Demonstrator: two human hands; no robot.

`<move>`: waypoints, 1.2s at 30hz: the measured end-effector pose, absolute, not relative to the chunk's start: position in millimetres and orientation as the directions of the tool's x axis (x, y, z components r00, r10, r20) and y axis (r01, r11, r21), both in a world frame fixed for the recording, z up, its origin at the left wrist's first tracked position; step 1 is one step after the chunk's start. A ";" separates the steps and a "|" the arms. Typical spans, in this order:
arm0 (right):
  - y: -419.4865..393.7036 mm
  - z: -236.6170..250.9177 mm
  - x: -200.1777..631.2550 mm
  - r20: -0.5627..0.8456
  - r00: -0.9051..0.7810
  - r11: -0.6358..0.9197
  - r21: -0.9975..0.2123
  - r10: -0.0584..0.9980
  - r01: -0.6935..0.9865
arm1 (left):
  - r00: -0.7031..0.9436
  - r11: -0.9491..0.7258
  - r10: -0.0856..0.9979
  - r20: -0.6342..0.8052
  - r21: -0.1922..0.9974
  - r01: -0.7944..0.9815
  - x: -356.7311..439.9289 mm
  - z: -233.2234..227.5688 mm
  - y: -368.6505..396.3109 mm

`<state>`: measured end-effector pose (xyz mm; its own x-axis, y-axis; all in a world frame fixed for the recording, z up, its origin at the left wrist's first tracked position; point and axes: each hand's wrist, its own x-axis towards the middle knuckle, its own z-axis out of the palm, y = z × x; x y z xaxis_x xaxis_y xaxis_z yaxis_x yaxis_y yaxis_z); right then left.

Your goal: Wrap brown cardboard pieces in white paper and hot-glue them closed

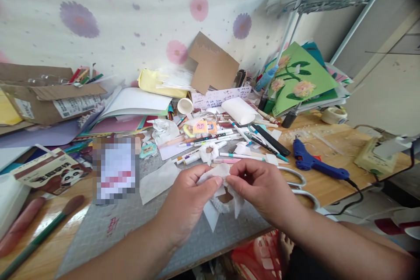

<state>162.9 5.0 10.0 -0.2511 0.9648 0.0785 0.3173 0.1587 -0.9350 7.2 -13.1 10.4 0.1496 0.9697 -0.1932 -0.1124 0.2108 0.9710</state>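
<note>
My left hand and my right hand meet over the grey cutting mat. Between them they pinch a crumpled piece of white tissue paper wrapped around a small brown round thing. Thumbs and forefingers of both hands press on the top edge of the paper. Loose flaps of the paper hang down below the fingers. What the brown thing is I cannot tell.
A blue glue gun with a black cord lies right of my hands, white-handled scissors just beside them. Several pens and paper scraps litter the desk behind. A cardboard box stands far left, a paintbrush near left, green flower craft paper at back right.
</note>
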 end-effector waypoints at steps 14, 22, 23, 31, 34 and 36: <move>8.5 4.1 161.3 0.087 -0.218 0.128 -0.975 0.972 0.181 | 0.137 0.227 0.972 -0.193 0.923 -0.311 9.4 7.8 -14.3; 13.1 -1.2 169.8 -0.087 -0.391 -0.134 -0.986 0.916 -0.094 | 0.160 0.209 0.972 -0.172 0.943 -0.260 6.3 5.2 -9.7; 13.0 -1.6 170.8 -0.101 -0.395 -0.147 -0.985 0.913 -0.090 | 0.158 0.210 0.972 -0.174 0.944 -0.256 5.9 4.7 -9.4; 9.6 9.9 179.1 -0.127 -0.514 -0.090 -0.991 0.849 0.096 | 0.083 0.209 0.978 -0.192 0.907 -0.366 4.6 2.8 -4.1; 7.8 11.5 176.4 -0.132 -0.469 -0.031 -0.976 0.874 0.217 | 0.080 0.203 0.979 -0.187 0.898 -0.391 6.2 3.1 -5.7; 6.7 9.9 173.1 -0.130 -0.425 -0.017 -0.965 0.896 0.261 | 0.064 0.179 0.984 -0.167 0.908 -0.378 7.1 2.9 -8.5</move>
<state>173.1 6.7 9.9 -0.4251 0.8957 -0.1305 0.2612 -0.0166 -0.9651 7.1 -8.5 2.9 0.0640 0.9838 -0.1672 -0.3781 0.1789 0.9083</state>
